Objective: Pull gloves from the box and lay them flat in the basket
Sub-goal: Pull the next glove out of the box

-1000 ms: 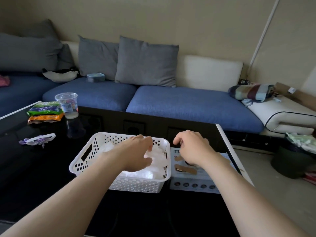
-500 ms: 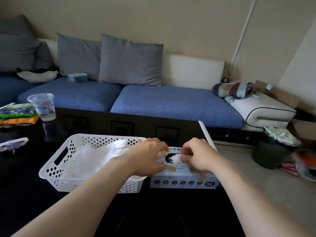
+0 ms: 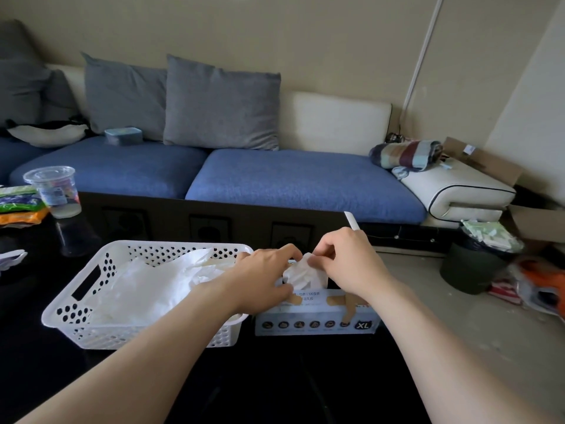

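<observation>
Glove (image 3: pixel 302 273) now higher from box (image 3: pixel 315 324), pinched by right hand (image 3: pixel 348 261), left hand (image 3: pixel 263 276) pressing box.

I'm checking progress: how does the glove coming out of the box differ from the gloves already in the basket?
The emerging glove is bunched and stands up from the box. The laid gloves lie spread out in the basket. The right hand pinches the emerging glove; no hand grips the laid gloves. Both are white.

both forearms reach forward, hands almost touching. right hand (image 3: pixel 345 261) is knuckles up, pinching the glove (image 3: pixel 302 274). left hand (image 3: pixel 263 276) is curled against it, grip unclear.
</observation>
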`<state>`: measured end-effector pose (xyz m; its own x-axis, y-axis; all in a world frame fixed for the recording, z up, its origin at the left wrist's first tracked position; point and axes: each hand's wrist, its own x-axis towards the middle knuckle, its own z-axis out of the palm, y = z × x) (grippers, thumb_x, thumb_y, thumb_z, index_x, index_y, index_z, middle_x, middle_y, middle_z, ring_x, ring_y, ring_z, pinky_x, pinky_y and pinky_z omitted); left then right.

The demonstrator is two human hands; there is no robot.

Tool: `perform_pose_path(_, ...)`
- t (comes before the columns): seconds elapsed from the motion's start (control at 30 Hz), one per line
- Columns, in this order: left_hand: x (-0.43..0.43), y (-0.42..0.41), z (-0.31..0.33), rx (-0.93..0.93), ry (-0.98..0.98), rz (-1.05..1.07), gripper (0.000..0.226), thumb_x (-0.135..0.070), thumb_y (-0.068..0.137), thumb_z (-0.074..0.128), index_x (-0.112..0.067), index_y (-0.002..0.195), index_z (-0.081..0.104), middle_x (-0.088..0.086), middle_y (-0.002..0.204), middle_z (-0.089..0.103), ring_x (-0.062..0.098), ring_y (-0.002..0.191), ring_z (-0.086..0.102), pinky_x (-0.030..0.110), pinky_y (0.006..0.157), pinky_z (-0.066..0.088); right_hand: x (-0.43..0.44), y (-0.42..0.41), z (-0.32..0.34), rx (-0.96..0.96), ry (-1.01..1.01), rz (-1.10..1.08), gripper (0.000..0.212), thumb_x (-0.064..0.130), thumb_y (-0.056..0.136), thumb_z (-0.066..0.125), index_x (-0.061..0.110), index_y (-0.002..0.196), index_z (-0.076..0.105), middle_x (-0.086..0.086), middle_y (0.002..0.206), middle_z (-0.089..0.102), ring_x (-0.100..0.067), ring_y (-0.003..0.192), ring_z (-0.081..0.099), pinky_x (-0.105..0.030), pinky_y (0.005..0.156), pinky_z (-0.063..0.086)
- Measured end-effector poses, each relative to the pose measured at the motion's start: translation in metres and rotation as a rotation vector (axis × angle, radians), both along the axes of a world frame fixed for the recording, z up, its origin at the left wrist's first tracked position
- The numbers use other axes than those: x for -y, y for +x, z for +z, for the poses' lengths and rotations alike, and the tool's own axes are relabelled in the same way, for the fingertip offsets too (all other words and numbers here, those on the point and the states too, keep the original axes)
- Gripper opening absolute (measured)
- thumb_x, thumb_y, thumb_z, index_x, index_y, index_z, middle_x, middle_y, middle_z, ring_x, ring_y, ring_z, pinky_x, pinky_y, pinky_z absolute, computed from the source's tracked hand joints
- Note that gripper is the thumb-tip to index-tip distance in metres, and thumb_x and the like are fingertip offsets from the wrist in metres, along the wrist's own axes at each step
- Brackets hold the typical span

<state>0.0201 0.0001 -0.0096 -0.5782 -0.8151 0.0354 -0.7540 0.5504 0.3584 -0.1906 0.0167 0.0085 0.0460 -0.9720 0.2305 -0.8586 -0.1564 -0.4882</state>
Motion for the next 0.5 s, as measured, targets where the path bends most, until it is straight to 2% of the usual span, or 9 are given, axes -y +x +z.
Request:
perform_pose_path(0.13,0.0014,0.0007,-0.0011,-0.079,0.018,-0.002,0.045,-0.026,0.097,0.059,-0.041,0.134,0.040,-0.008,0.125,0.066,0.017,0.103,0.056,0.049,0.101,0.044,-0.0003,0.0025,0.0008,0.033,-0.021,-0.001,0.012,0.032,0.093,0.084,0.026,0.084,0.080,0.012,0.081,0.073,-0.005,0.076,0.068,-0.025,0.071,0.057)
perform_pose_path(0.23,0.0022,-0.0002,-0.0027,-0.097,0.021,0.010,0.036,-0.026,0.098,0.057,-0.041,0.129,0.046,-0.011,0.113,0.065,0.017,0.098,0.057,0.049,0.101,0.045,0.0012,0.0023,-0.0035,0.041,-0.015,0.048,0.013,0.026,0.102,0.072,0.029,0.096,0.083,0.016,0.092,0.075,-0.002,0.084,0.069,-0.023,0.078,0.058)
perform_pose_path(0.33,0.0025,0.0004,-0.0043,-0.065,0.015,0.020,0.022,-0.043,0.100,0.061,-0.042,0.122,0.056,-0.013,0.113,0.065,0.013,0.104,0.060,0.047,0.106,0.040,0.0030,0.0027,-0.0052,0.073,-0.015,0.031,0.021,0.021,0.108,0.060,0.026,0.097,0.077,0.013,0.098,0.074,-0.004,0.081,0.069,-0.028,0.078,0.059)
perform_pose_path(0.4,0.0018,0.0003,-0.0044,-0.034,0.018,0.024,0.026,-0.051,0.098,0.063,-0.043,0.122,0.059,-0.015,0.117,0.065,0.011,0.109,0.059,0.046,0.109,0.035,0.0028,0.0025,-0.0052,0.105,-0.027,0.008,0.023,0.020,0.109,0.055,0.025,0.096,0.072,0.011,0.098,0.072,-0.002,0.072,0.064,-0.022,0.069,0.051)
perform_pose_path(0.5,-0.0012,-0.0010,-0.0035,0.036,0.028,0.007,0.028,-0.052,0.098,0.062,-0.044,0.125,0.060,-0.017,0.121,0.062,0.011,0.115,0.056,0.049,0.112,0.031,0.0001,0.0044,-0.0028,0.162,-0.043,-0.017,0.025,0.019,0.112,0.049,0.024,0.100,0.070,0.012,0.081,0.067,-0.002,0.065,0.059,-0.014,0.066,0.042)
